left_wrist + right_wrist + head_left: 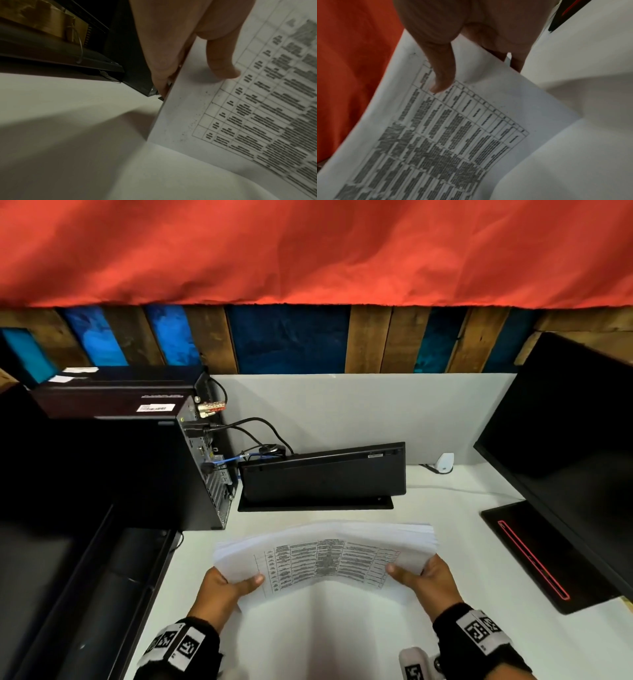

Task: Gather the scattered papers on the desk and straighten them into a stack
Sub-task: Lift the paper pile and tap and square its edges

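Note:
A bundle of white papers [325, 563], its facing sheet printed with a table, is held up above the white desk [479, 645] at centre. My left hand [227, 583] grips the bundle's left edge, thumb on the front sheet and fingers behind. My right hand [419, 575] grips the right edge the same way. The sheets' top edges are fanned and uneven, and the bundle bows between the hands. The left wrist view shows the thumb of my left hand [221, 59] on the papers [248, 121]. The right wrist view shows my right hand [440, 65] pressing its thumb on the papers [445, 135].
A black keyboard [323, 474] leans on edge behind the papers. A black computer tower [137, 467] with cables stands at left, a black monitor [568, 446] and its base [534, 556] at right. A small white device [444, 463] sits at the back. Red cloth [308, 251] hangs above.

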Tool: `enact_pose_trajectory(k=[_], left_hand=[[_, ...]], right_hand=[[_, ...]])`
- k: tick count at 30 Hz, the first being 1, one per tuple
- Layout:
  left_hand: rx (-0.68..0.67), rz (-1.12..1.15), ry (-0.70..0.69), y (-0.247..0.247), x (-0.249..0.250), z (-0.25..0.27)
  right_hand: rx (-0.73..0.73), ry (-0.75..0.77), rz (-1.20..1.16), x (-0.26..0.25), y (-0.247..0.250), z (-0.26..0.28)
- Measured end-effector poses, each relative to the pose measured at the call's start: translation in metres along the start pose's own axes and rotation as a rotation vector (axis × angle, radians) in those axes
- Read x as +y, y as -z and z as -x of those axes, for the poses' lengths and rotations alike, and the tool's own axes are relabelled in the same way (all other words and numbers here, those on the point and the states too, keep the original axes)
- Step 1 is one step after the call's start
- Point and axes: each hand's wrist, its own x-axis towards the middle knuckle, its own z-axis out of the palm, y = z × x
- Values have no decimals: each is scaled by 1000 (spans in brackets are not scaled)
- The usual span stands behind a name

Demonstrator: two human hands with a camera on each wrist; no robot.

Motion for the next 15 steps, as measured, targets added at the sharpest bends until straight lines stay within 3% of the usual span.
enact_pose_trajectory(k=[9, 12, 15], left_hand=[[-107, -5, -66, 7, 21, -8], [-93, -71, -60, 4, 13, -4], [-48, -134, -92, -2, 15, 4]], right_hand=[[-22, 30, 71, -23, 16, -5], [-29, -44, 125, -15, 17, -2], [6, -16, 233, -14, 13, -2]])
